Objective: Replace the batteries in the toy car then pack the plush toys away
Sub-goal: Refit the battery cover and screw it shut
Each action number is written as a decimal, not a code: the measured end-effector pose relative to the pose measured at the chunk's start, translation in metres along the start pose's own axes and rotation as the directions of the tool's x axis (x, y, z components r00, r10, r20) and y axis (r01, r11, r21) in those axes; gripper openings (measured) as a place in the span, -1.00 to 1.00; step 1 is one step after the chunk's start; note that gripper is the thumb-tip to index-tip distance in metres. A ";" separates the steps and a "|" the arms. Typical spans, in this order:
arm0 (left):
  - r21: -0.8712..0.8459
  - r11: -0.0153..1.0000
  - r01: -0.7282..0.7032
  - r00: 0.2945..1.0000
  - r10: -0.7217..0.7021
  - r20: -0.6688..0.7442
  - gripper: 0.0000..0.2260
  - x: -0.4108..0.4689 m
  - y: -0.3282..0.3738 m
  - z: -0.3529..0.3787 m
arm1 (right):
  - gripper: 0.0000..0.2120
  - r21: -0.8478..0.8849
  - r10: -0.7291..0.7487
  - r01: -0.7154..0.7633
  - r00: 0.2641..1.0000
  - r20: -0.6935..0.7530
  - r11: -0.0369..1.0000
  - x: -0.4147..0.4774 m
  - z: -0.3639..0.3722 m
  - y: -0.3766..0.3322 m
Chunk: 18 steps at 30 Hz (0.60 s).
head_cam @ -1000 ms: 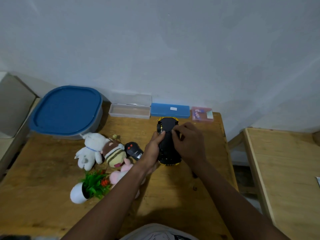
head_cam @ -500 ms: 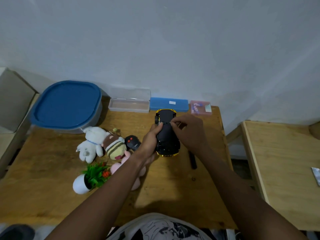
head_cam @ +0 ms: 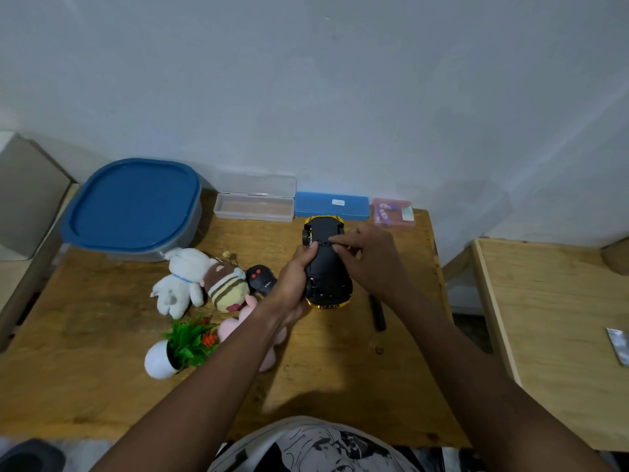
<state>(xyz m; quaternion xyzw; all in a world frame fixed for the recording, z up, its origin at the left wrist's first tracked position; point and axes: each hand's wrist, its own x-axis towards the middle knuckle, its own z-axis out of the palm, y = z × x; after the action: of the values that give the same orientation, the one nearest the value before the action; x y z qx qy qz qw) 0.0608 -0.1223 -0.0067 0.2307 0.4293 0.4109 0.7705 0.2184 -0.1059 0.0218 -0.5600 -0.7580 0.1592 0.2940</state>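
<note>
Soft plush toys (head_cam: 183, 284) lie heaped on the left of the table (head_cam: 102, 386), easy to grab anywhere. The left hand (head_cam: 296, 277) curls its fingers round the left side of the toy car (head_cam: 326, 267), which lies belly-up mid-table. The car looks light, stiff and smooth-shelled, so it is probably best held by its sides. The right hand (head_cam: 371, 264), fingers bent, pinches at the underside panel with thumb and fingertips
</note>
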 end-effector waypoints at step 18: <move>-0.026 0.999 0.035 0.999 -0.036 -0.024 -0.69 0.002 -0.004 0.000 | -0.82 0.071 0.095 -0.093 0.995 -0.016 0.993 -0.007 0.008 0.007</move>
<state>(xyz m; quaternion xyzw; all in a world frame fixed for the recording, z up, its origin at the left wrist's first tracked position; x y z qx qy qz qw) 0.0633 -0.1233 -0.0100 0.2082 0.4376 0.4053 0.7752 0.2203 -0.1091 0.0098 -0.5859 -0.7219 0.1938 0.3130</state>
